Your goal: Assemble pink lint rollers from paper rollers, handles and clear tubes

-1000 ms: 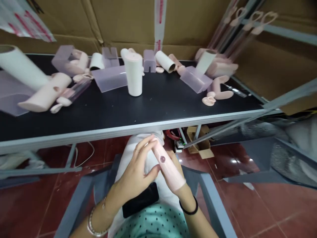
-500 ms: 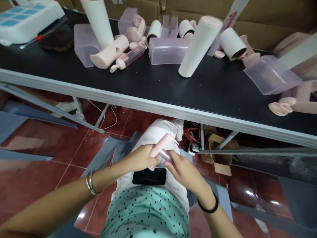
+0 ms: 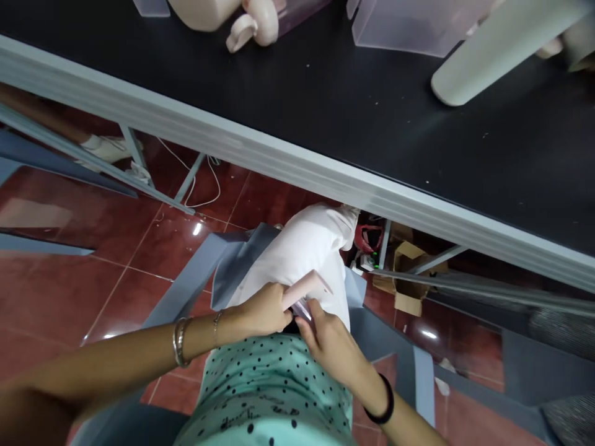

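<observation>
Over my lap, my left hand point(image 3: 268, 311) is wrapped round a pale pink plastic part point(image 3: 304, 288) with a bent, angled end. My right hand point(image 3: 330, 341) grips a translucent purple tube point(image 3: 302, 308) just below and beside it. The two pieces lie close together; whether they are joined is hidden by my fingers. Both hands are above the white trousers point(image 3: 302, 248), near the hem of the dotted green top.
A black table point(image 3: 325, 105) with a grey metal edge spans the view ahead. On it are a white cylinder point(image 3: 502, 59), a clear purple box point(image 3: 400, 28) and a pink ring-ended part point(image 3: 253, 25). Below stand a cardboard box point(image 3: 409, 279) and another person's shoe point(image 3: 109, 152).
The view has tipped down and closer, so the table items have shifted up and partly out of frame. My hands have come nearer my waist, still holding both parts. A shoe has appeared at left.
</observation>
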### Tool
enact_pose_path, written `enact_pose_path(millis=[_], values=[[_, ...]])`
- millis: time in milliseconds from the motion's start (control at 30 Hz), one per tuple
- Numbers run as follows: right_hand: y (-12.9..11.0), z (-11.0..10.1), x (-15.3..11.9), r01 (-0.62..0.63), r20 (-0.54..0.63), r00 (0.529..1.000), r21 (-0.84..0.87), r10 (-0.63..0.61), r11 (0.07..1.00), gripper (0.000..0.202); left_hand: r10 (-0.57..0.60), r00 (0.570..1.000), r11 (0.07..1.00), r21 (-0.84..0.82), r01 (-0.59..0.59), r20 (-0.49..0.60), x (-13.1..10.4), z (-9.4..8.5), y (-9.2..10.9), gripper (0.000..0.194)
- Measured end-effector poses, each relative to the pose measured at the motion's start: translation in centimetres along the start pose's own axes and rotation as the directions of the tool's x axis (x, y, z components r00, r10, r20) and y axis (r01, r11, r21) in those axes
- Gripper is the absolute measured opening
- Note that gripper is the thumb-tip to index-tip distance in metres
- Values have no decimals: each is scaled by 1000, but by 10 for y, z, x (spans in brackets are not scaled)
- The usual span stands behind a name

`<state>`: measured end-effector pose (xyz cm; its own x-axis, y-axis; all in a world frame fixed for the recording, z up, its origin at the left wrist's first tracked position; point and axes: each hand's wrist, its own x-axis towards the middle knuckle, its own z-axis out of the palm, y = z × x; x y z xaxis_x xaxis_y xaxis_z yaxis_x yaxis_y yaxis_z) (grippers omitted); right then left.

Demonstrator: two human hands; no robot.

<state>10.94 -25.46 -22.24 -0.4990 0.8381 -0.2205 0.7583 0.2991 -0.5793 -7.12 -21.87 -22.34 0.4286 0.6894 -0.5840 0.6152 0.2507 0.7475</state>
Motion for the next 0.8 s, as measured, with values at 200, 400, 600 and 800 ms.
enact_pose_path(millis=[200,400,600,800], values=[[29,8,21,25,-230,973,-9,-26,1000,34,215,973,970,134,-202,-86,12,-21,6,19],[35,18,20,71,-350,935,36,-54,997,29,483,862,874,147,-463,-158,-1,-25,11,52],[36,20,13,146,-305,942,-1,-140,989,30,511,856,851,187,-490,-83,-9,-27,17,38],[45,-7,4,332,-110,929,-176,-353,927,39,390,916,908,-200,-367,90,-14,-31,23,17]])
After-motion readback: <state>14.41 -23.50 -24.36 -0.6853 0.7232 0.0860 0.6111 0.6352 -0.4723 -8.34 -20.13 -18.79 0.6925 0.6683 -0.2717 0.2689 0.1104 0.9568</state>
